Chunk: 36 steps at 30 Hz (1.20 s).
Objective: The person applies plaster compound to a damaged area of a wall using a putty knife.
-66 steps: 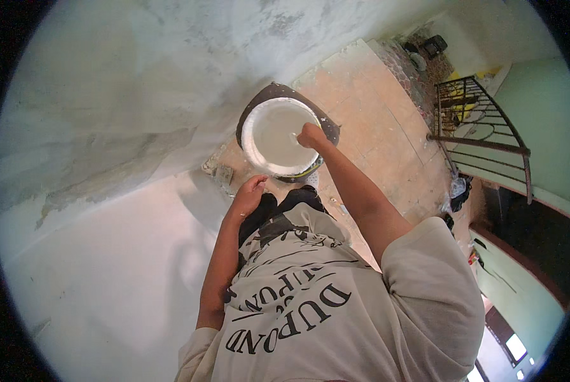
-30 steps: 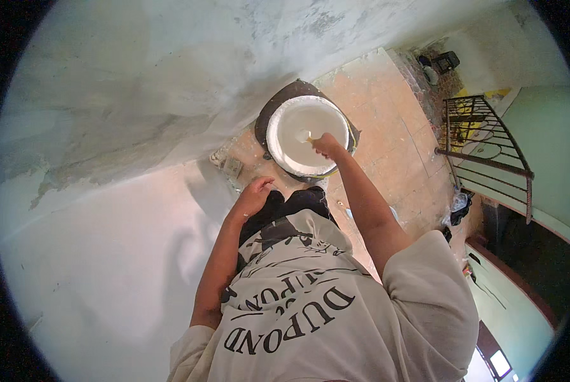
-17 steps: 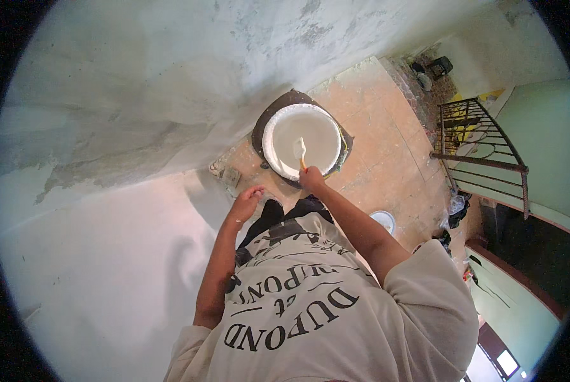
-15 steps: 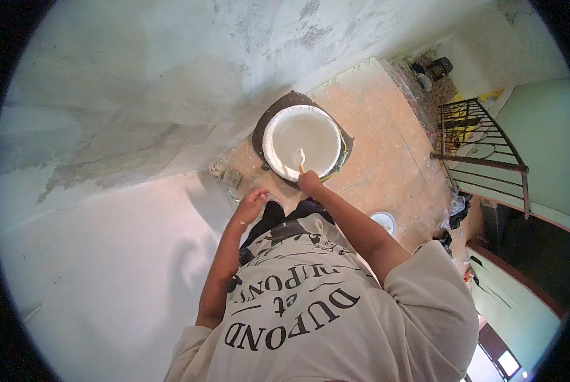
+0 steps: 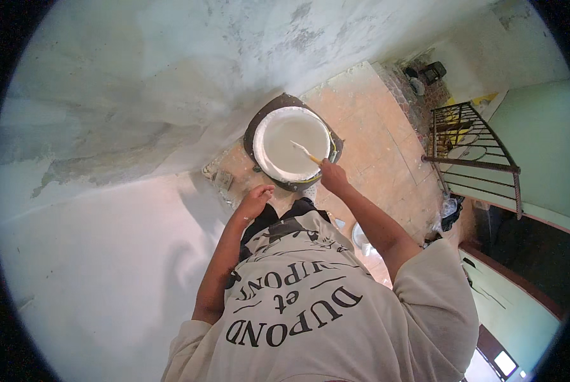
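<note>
A paintbrush (image 5: 306,151) with a yellowish handle and white-coated tip is gripped in my right hand (image 5: 334,176), beside the bucket's near right rim. Its tip points in over the opening of the round bucket (image 5: 264,164), which has a thick white-crusted rim and whitish contents. Whether the tip touches the contents I cannot tell. My left hand (image 5: 255,200) hangs apart from the bucket, just below its near left side. Its fingers are curled in, and nothing shows in them.
Around the bucket lies a dark base (image 5: 250,137) on the tan tiled floor (image 5: 367,127). A patchy grey-white wall (image 5: 170,76) rises close behind it. A small white container (image 5: 360,235) stands beside my right forearm. Farther right are a metal railing (image 5: 476,164) and dark bags (image 5: 451,219).
My right hand has shifted right along the bucket's rim, and the paintbrush now slants up-left over the opening. My left hand has barely moved.
</note>
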Motion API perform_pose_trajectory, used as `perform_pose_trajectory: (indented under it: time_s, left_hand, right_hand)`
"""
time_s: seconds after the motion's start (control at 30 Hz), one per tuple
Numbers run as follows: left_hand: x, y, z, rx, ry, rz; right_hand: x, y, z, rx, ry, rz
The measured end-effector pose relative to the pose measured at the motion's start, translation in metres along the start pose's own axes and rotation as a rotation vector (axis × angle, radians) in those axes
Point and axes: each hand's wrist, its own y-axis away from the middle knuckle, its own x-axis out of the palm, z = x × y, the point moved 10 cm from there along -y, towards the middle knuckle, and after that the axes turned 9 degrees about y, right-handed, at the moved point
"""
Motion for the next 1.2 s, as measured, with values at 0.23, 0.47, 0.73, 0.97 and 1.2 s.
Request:
perform_pose_trajectory:
  time_s: [0.23, 0.47, 0.73, 0.97, 1.2]
  left_hand:
    - [0.008, 0.000, -0.012, 0.010, 0.052, -0.042]
    - [0.015, 0.004, -0.025, 0.001, 0.046, -0.070]
    - [0.018, 0.005, -0.027, 0.029, -0.007, -0.061]
    - [0.015, 0.002, -0.021, 0.079, -0.007, -0.058]
    - [0.011, 0.003, -0.021, 0.047, -0.011, -0.070]
  right_hand:
    - [0.011, -0.006, -0.065, 0.096, 0.058, -0.053]
    - [-0.010, -0.022, -0.028, -0.155, 0.229, 0.005]
    - [-0.036, -0.036, -0.032, -0.134, 0.321, 0.011]
    - [-0.041, -0.034, -0.030, -0.185, 0.363, 0.052]
    - [-0.038, -0.031, -0.037, -0.142, 0.356, 0.033]
